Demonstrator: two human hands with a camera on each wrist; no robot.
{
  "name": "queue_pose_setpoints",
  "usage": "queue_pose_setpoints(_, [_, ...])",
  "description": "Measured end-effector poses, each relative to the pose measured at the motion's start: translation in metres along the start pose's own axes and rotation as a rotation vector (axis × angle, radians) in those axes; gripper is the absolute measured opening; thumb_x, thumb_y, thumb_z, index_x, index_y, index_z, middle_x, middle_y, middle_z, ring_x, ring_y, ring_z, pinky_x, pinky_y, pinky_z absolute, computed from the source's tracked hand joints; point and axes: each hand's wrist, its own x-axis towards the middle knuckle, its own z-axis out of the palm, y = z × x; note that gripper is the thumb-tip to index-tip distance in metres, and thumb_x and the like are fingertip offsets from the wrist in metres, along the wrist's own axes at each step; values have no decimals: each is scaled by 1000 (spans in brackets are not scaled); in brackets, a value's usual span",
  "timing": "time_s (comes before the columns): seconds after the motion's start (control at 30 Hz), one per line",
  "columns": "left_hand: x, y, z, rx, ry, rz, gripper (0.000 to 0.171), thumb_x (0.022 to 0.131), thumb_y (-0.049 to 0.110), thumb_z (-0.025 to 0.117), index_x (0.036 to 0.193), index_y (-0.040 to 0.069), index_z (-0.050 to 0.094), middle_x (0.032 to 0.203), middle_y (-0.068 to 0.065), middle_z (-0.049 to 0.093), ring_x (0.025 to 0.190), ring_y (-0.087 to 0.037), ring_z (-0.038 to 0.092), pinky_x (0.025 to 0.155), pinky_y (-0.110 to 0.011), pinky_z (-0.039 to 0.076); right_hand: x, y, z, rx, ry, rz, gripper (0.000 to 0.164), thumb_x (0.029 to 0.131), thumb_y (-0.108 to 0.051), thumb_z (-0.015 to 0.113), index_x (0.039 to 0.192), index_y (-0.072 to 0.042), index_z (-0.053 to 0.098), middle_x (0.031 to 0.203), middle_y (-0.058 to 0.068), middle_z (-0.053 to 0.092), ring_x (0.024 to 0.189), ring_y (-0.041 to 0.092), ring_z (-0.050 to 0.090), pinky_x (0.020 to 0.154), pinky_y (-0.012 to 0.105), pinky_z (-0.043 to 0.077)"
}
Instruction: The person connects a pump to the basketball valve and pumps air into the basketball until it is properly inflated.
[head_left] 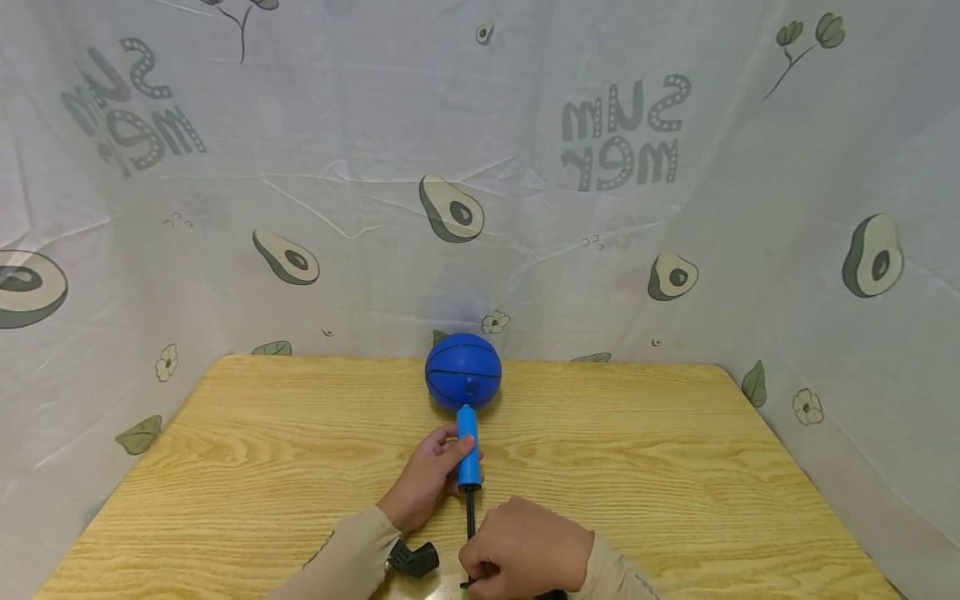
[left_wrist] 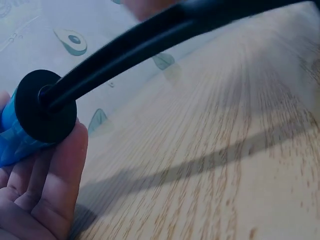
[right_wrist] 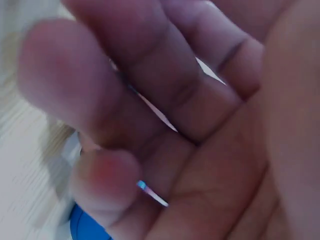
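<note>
A blue ball (head_left: 462, 367) with dark seam lines sits at the table's far edge. In front of it is a ball pump (head_left: 468, 462), its slim blue barrel pointing at the ball, with the tip overlapping the ball's lower edge in the head view. My left hand (head_left: 429, 479) holds the barrel from the left, thumb on top. From the black end cap (left_wrist: 32, 122) a black plunger rod (left_wrist: 125, 65) extends far out toward me. My right hand (head_left: 528, 546) grips the handle at the rod's near end, fingers curled; most of the handle is hidden beneath them.
The light wood table (head_left: 637, 450) spreads to both sides. A white cloth (head_left: 360, 125) printed with avocados and leaves hangs behind and along the sides. A black wrist camera (head_left: 415, 559) sits on my left wrist, close to the rod.
</note>
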Motion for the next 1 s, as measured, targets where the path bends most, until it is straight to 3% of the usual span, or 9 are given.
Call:
queue_pose_setpoints(0.2, [1, -2, 0, 22, 14, -4, 53, 105, 34, 63, 140, 0, 43, 112, -15, 67, 83, -17, 73, 69, -28, 59, -4, 9, -4, -58, 105, 116, 24, 97, -27, 76, 75, -26, 66, 61, -22, 48, 52, -15, 33, 50, 6, 29])
queue_pose_setpoints(0.33, [2, -1, 1, 23, 6, -12, 53, 105, 35, 64, 139, 0, 43, 112, -15, 68, 85, -16, 72, 70, -30, 61, -3, 14, -5, -106, 165, 247, 19, 98, -27, 74, 81, -24, 67, 64, -18, 54, 53, -10, 39, 50, 11, 31])
queue_pose_setpoints(0.47, [1, -1, 0, 29, -13, -21, 54, 105, 35, 63, 140, 0, 43, 113, -15, 68, 89, -15, 71, 73, -30, 61, -3, 18, -7, -83, 230, 303, 15, 98, -24, 74, 84, -21, 70, 68, -15, 60, 54, -8, 42, 50, 13, 34])
queue_pose_setpoints(0.6, [1, -2, 0, 20, -20, -13, 57, 106, 34, 61, 144, -2, 38, 119, -21, 65, 95, -18, 71, 78, -34, 62, -5, 26, -6, -64, 228, 302, 14, 96, -26, 76, 84, -23, 71, 70, -17, 61, 56, -9, 43, 51, 13, 34])
queue_pose_setpoints(0.83, [0, -5, 1, 5, -23, 30, 63, 108, 33, 58, 150, -4, 29, 127, -24, 60, 100, -24, 72, 84, -39, 62, -4, 27, -5, -214, 161, 202, 20, 94, -27, 79, 81, -23, 65, 68, -16, 57, 57, -9, 39, 54, 10, 31])
queue_pose_setpoints(1.0, [0, -4, 1, -15, -7, 27, 59, 108, 34, 57, 148, -3, 33, 127, -24, 60, 99, -25, 72, 82, -37, 62, -4, 20, -6, -129, 106, 124, 30, 94, -25, 79, 72, -25, 58, 62, -20, 42, 54, -10, 32, 53, 8, 26])
